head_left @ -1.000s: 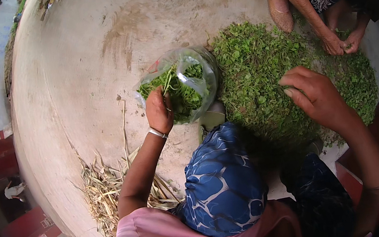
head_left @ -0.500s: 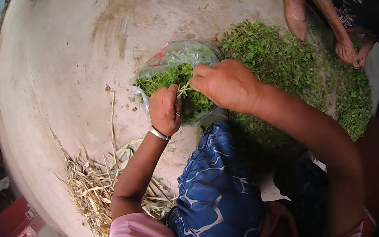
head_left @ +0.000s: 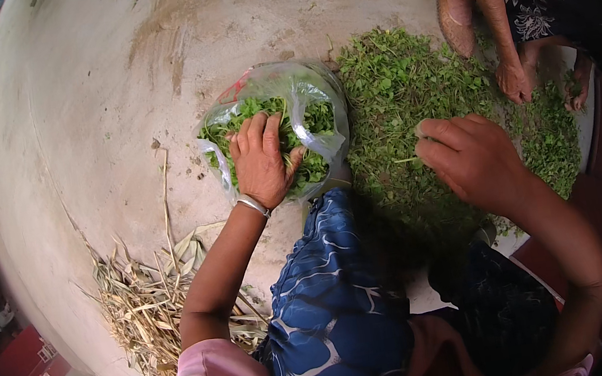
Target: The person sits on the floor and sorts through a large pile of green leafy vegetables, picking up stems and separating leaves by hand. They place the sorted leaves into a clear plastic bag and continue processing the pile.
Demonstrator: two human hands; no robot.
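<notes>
A clear plastic bag (head_left: 339, 105) full of leafy green herbs (head_left: 317, 118) stands on the floor in front of my knee. My left hand (head_left: 260, 159) lies on the herbs inside the bag's mouth, palm down, fingers stretched and thumb apart. A silver bangle circles that wrist. To the right, my right hand (head_left: 474, 160) hovers above a spread-out heap of the same greens (head_left: 410, 88). Its fingers are pinched, and a short pale green stem (head_left: 406, 160) sticks out from their tips.
Dry straw-coloured stalks (head_left: 146, 317) lie heaped at lower left, with one long stalk pointing away. Across the greens sits another person, whose hand (head_left: 513, 80) reaches down to the heap's right edge. That person's tan shoe (head_left: 456, 31) rests at its far edge.
My hands were together over the bag, with stems between them. The right has swung away to the right over the heap; the left has opened and flattened onto the bagged herbs.
</notes>
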